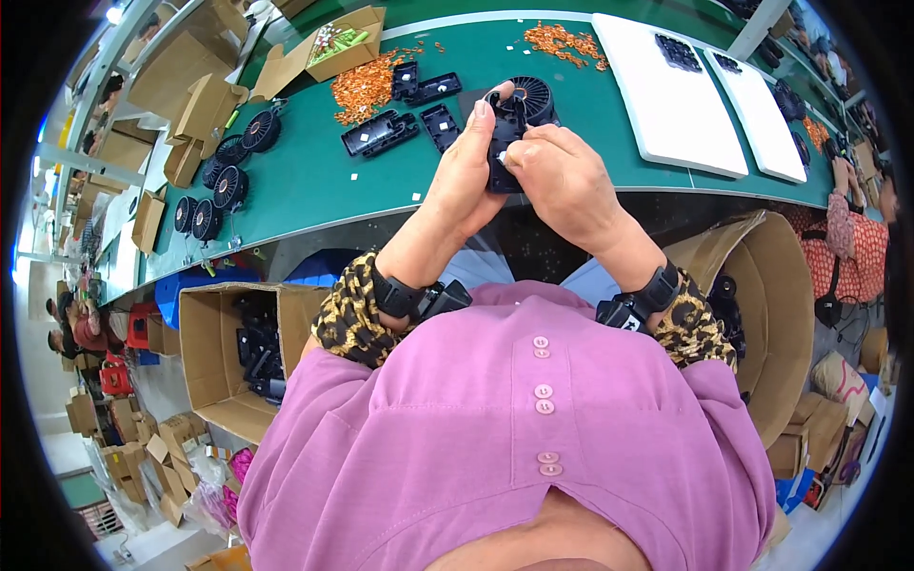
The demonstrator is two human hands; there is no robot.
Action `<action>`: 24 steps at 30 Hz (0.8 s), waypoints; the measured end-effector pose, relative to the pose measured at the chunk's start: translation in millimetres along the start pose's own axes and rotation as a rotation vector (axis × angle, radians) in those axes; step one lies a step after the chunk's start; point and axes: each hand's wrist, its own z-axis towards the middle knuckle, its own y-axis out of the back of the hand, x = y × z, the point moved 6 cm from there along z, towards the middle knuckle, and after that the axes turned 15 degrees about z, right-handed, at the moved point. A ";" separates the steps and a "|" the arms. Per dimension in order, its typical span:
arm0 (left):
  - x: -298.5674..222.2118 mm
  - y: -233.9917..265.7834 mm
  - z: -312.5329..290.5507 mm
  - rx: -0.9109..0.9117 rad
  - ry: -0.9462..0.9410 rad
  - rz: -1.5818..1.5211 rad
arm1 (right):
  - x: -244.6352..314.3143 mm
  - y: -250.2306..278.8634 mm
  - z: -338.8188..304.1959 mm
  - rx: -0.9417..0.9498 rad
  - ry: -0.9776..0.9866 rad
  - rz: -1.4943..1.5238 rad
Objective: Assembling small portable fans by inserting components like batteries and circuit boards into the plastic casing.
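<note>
My left hand (461, 181) is closed round a black plastic housing (503, 177), its thumb up along the left side. Fingers bent into a pinch, my right hand (571, 186) presses at the housing's inner face. A small white piece (504, 157) shows at its fingertips, mostly covered. Just behind the hands lies a black round fan (535, 98) with a ribbed grille. More black housings lie left of it: an open shell (440, 126), a longer one (379, 134) and a pair of shells (433, 88). Some carry small white squares.
Orange small parts (362, 90) lie heaped on the green bench (314, 176), beside a carton (345, 43) of green pieces. Several black fans (228, 187) stand left. White foam boards (666, 105) lie right. Large cartons (214, 352) with black parts flank me. Another person (838, 243) works at far right.
</note>
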 end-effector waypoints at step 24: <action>-3.0 87.6 -0.2 -0.158 -0.009 0.016 | -81.8 25.4 -3.7 0.232 -0.917 0.379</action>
